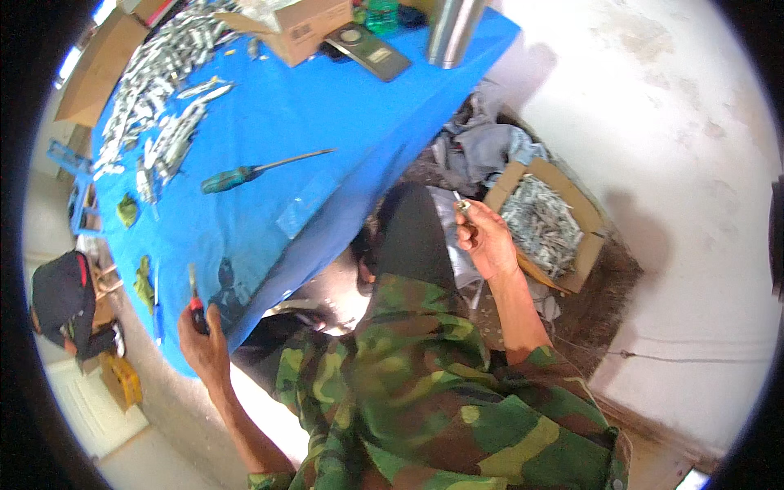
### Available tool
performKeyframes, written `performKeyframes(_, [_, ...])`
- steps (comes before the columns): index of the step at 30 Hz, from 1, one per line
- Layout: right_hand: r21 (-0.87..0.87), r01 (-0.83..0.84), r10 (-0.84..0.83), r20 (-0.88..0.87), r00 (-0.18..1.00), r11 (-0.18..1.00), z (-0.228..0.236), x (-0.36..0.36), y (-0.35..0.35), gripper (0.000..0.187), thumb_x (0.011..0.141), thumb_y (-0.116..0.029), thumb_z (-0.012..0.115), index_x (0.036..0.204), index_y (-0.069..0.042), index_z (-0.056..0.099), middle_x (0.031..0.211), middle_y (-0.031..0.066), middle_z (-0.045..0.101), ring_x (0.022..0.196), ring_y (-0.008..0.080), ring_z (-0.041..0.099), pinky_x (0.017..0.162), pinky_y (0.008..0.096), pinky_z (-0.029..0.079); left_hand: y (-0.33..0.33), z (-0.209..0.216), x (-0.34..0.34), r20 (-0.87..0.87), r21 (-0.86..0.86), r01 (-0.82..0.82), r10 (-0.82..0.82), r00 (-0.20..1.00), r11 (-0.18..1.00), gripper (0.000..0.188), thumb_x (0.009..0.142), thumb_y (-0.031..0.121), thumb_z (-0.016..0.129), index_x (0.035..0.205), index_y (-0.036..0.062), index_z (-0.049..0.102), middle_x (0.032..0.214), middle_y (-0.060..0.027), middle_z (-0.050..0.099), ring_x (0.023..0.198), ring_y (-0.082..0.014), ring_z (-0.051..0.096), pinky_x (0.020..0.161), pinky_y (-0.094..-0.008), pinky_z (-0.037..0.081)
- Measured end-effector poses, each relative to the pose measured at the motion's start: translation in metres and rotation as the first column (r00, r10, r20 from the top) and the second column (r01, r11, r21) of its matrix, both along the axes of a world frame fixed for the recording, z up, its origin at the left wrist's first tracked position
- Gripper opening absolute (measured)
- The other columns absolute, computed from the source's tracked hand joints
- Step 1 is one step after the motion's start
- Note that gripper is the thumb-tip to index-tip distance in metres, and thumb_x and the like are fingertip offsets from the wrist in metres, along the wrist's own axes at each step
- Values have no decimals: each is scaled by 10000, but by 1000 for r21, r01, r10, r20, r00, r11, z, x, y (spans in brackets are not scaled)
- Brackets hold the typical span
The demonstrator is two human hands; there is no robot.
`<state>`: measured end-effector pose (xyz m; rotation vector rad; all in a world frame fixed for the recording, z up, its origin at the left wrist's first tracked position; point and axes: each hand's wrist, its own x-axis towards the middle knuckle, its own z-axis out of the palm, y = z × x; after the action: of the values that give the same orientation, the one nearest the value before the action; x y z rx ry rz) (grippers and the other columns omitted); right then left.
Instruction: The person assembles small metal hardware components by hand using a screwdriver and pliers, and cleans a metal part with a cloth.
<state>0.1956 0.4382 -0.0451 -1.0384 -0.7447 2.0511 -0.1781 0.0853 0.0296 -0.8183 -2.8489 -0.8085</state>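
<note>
My left hand (206, 351) is closed around the red and black handle of a screwdriver (197, 307), its shaft pointing away from me over the near left edge of the blue-covered table (278, 106). In my right hand (492, 247), a small silvery metal part (463, 206) is pinched between thumb and fingers; its exact kind is too small to tell. That hand is off the table, beside an open carton (594, 219) of similar slim silvery pieces (541, 224). On the cloth lies a second screwdriver (231, 179) with a teal handle, touched by neither hand.
Many silvery parts (155, 90) are heaped at the table's far left. Toward the back stand a cardboard box (306, 31), a flat grey device (371, 54) and a steel cylinder (453, 33). Grey cloth (482, 147) lies below, near the white wall (686, 196). A dark bag-like item (61, 294) sits left.
</note>
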Motion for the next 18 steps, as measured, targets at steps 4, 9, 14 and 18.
performKeyframes(4, [63, -344, 350, -138, 927, 937, 42, -67, -38, 282, 1046, -168, 672, 1261, 11, 699, 946, 46, 708, 707, 91, 580, 589, 259, 445, -5, -4, -15, -237, -265, -130, 66, 969, 955, 476, 953, 417, 781, 1235, 45, 690, 1128, -182, 684, 1060, -401, 653, 908, -487, 532])
performKeyframes(9, [176, -553, 578, -162, 800, 815, 70, -106, -73, 274, 998, -81, 683, 1250, 23, 713, 901, 18, 695, 678, 54, 556, 582, 225, 419, -19, -12, -20, -403, -273, -84, -35, 914, 958, 572, 942, 366, 803, 1357, 8, 638, 1346, -193, 649, 1272, -386, 584, 1100, -489, 458])
performKeyframes(14, [256, -654, 688, -66, 723, 712, 76, -124, -92, 320, 1010, -116, 713, 1270, 66, 678, 904, 30, 673, 701, 71, 561, 595, 232, 456, 16, 33, 41, -44, 137, 177, -172, 984, 975, 364, 831, 52, 875, 1170, 21, 746, 1106, -132, 742, 948, -270, 724, 838, -373, 585])
performKeyframes(18, [297, -680, 718, -24, 696, 670, 90, -140, -106, 331, 980, -104, 759, 1271, 42, 696, 946, 16, 692, 740, 49, 572, 630, 224, 471, 59, 59, 99, 138, 345, 368, -435, 890, 863, 304, 831, -61, 827, 1120, -3, 754, 990, -110, 750, 834, -196, 711, 758, -317, 584])
